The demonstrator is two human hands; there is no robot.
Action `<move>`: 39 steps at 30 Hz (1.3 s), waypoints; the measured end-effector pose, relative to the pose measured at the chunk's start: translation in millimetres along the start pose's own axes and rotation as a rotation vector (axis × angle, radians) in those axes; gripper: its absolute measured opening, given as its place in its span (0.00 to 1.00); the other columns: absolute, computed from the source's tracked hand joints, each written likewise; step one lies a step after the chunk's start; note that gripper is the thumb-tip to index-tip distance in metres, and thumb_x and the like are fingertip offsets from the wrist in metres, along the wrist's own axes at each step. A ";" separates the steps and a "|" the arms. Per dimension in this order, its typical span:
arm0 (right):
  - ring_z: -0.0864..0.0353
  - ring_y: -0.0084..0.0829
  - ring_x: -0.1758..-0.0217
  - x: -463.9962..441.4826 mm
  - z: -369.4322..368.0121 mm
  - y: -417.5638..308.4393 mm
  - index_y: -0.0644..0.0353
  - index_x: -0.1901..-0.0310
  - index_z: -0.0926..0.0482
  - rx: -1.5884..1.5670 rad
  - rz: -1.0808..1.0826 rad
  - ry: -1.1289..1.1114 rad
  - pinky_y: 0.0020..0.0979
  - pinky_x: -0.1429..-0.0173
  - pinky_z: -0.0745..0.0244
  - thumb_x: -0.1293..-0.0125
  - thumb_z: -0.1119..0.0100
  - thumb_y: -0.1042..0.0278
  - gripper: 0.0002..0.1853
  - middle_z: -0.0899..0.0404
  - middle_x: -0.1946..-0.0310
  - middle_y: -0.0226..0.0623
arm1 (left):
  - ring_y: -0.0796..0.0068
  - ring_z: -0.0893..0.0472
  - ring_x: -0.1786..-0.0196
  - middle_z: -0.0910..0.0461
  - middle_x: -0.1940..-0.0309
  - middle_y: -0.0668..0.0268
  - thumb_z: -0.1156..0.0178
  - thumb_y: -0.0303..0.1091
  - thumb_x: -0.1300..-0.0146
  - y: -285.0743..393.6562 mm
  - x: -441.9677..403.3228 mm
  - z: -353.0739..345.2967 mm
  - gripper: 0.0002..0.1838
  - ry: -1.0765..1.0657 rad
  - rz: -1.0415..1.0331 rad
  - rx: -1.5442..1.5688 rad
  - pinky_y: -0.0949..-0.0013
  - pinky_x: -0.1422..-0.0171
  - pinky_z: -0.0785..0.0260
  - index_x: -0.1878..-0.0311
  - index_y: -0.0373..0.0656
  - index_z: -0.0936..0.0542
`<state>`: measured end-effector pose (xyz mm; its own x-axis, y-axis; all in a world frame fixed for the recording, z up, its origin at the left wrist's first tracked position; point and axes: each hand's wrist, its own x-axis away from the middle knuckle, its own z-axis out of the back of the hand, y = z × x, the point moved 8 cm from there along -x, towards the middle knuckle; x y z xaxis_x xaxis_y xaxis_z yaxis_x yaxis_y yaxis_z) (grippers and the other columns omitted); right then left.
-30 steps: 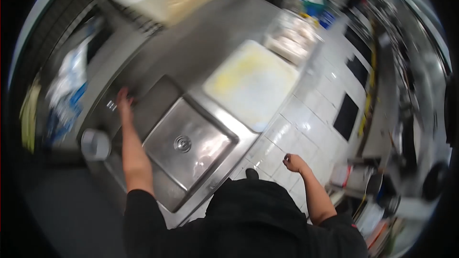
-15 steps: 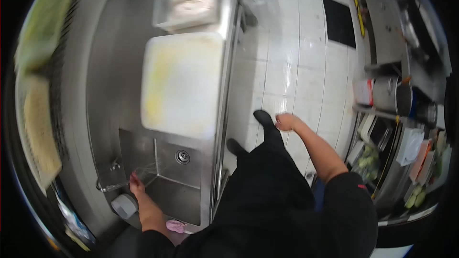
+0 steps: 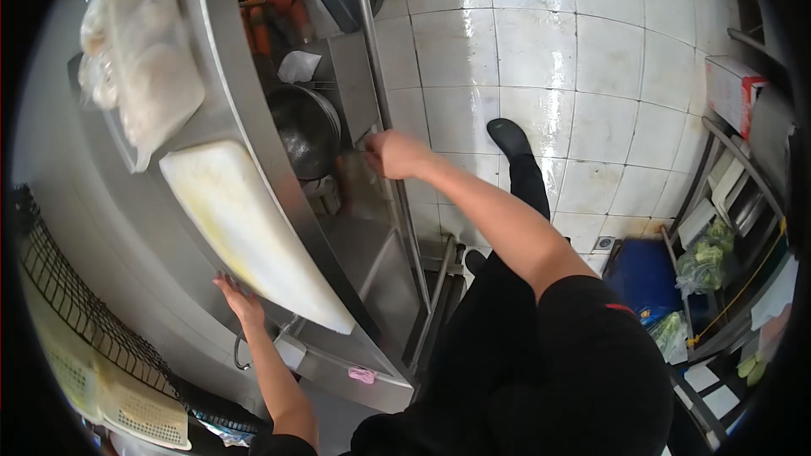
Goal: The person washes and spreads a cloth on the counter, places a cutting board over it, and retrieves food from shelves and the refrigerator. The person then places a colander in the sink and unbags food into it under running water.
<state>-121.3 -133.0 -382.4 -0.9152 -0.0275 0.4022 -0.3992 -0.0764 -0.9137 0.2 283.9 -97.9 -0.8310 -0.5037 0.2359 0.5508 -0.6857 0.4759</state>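
A thick white cutting board (image 3: 253, 232) with yellow stains lies on the steel counter (image 3: 221, 59). My left hand (image 3: 242, 304) is at the board's left edge, fingers spread, and I cannot tell whether it touches the board. Lower down, my right hand (image 3: 393, 154) is curled closed beside the metal rail (image 3: 369, 8) along the front of the under-counter shelf. Whatever its fingers hold, if anything, is hidden. Just left of it, a dark round wok-like pan (image 3: 304, 131) sits on the shelf.
Bagged pale food (image 3: 148, 59) lies farther along the counter. A pink cloth (image 3: 362, 376) is near the sink end. Plastic baskets (image 3: 144, 414) stand at lower left. Across the tiled floor (image 3: 532, 51) are a blue bin (image 3: 634, 279), bagged greens (image 3: 708, 257) and a red-white box (image 3: 733, 93).
The view has tilted toward the counter's underside. My left hand has gone from the sink to beside the board. My right hand has moved from over the floor to the shelf rail.
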 end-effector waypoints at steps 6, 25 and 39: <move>0.16 0.53 0.52 -132.5 -75.6 37.3 0.64 0.58 0.19 -0.092 -0.234 0.154 0.47 0.49 0.20 0.37 0.45 0.68 0.11 0.17 0.59 0.54 | 0.64 0.30 0.36 0.33 0.35 0.58 0.66 0.67 0.26 11.1 -3.5 -57.1 0.40 -0.191 -0.127 0.100 0.62 0.32 0.37 0.29 0.39 0.39; 0.12 0.40 0.60 -243.8 -146.3 68.1 0.59 0.57 0.21 0.243 -0.376 0.263 0.38 0.60 0.16 0.31 0.51 0.69 0.09 0.16 0.61 0.42 | 0.66 0.25 0.46 0.24 0.47 0.56 0.57 0.63 0.26 20.8 1.0 -43.7 0.38 0.078 -0.237 0.060 0.66 0.40 0.33 0.38 0.31 0.30; 0.14 0.36 0.58 -207.2 -138.0 46.3 0.64 0.51 0.22 0.423 -0.357 0.424 0.35 0.57 0.17 0.30 0.48 0.67 0.12 0.17 0.61 0.39 | 0.58 0.44 0.24 0.36 0.29 0.58 0.66 0.65 0.28 37.0 19.8 -33.1 0.38 0.223 -0.072 -0.403 0.39 0.25 0.60 0.29 0.45 0.34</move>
<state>42.1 6.7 -516.1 -0.7091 0.4562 0.5376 -0.7026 -0.3923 -0.5937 6.6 231.1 -103.6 -0.8557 -0.5175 0.0056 0.5151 -0.8505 0.1066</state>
